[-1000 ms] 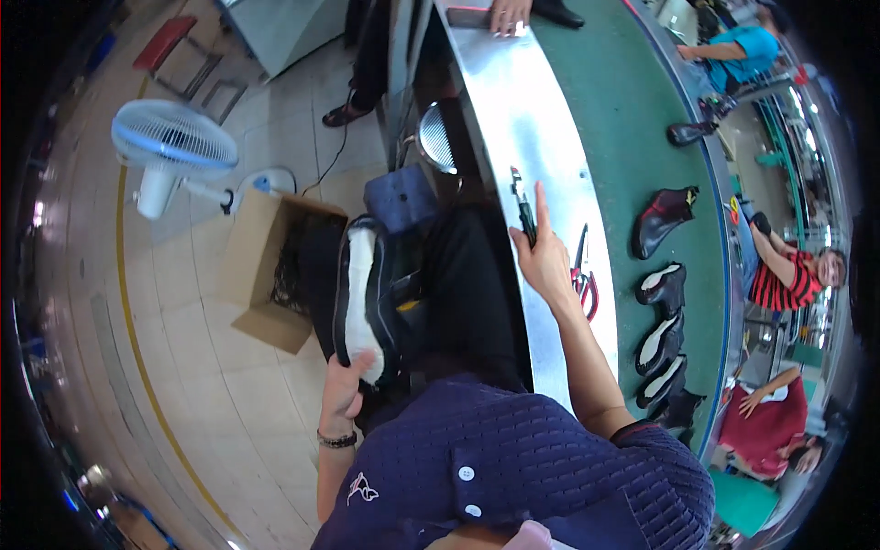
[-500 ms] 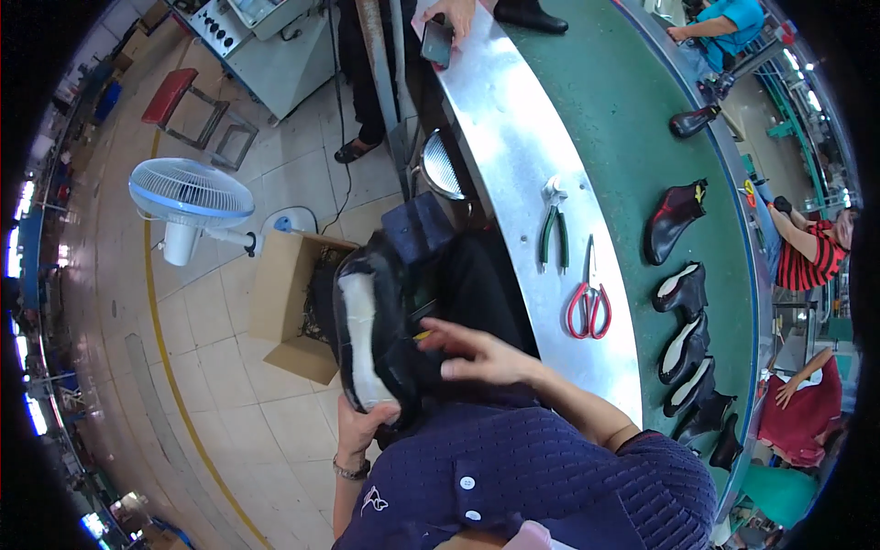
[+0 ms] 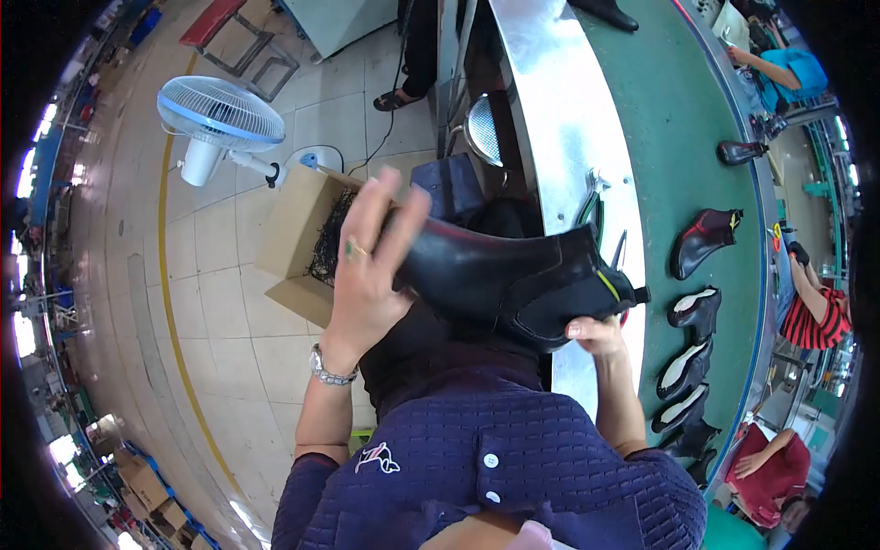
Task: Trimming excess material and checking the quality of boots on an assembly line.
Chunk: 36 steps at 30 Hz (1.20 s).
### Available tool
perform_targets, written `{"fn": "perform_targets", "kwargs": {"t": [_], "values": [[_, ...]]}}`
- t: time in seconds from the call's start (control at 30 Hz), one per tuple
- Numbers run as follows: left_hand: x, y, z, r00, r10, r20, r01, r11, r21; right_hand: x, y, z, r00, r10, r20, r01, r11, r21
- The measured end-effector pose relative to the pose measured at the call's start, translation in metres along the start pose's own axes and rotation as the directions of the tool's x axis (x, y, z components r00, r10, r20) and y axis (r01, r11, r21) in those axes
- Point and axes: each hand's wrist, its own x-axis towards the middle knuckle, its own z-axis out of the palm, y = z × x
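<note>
A black ankle boot (image 3: 486, 280) with an elastic side panel and a thin yellow stripe lies sideways above my lap, its toe to the left. My right hand (image 3: 596, 335) grips it near the shaft opening, thumb on the outside. At the toe is my left hand (image 3: 371, 266), its fingers stretched out, apart and slightly blurred; whether the palm touches the leather I cannot tell. Beyond the shaft, green-handled pliers (image 3: 588, 209) and a pair of scissors (image 3: 620, 246) rest on the metal ledge, both partly hidden by the boot.
A metal ledge (image 3: 573, 101) borders the green conveyor belt (image 3: 665, 156), where several dark boots (image 3: 704, 243) lie. Left of me are an open cardboard box (image 3: 289, 220) and a fan (image 3: 220, 115). Another person's foot (image 3: 396, 99) stands ahead; other people sit across the belt.
The boot has turned from upright with its pale sole showing to sideways with its side showing. My right hand has taken hold of the shaft end; my left hand has opened at the toe.
</note>
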Motion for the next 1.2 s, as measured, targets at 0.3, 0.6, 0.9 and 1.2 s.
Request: {"fn": "perform_targets", "kwargs": {"t": [0.3,0.6,0.9,1.2], "values": [[-0.021,-0.003,0.028,0.782,-0.478,0.400,0.497,0.092,-0.863,-0.010,0.015,0.029,0.962,-0.103,0.253,0.190,0.917,-0.351],[-0.011,0.008,0.033,0.759,-0.627,0.177,0.346,0.157,-0.925,0.003,0.021,0.041,0.941,-0.086,0.327,0.224,0.884,-0.411],[-0.019,-0.013,0.067,0.717,-0.694,0.065,0.396,0.329,-0.857,-0.006,0.015,0.040,0.957,-0.231,0.177,0.289,0.824,-0.487],[-0.078,0.000,0.110,0.668,-0.341,0.661,0.712,0.549,-0.437,0.007,-0.039,-0.044,0.583,-0.419,-0.696,0.116,0.891,-0.439]]}}
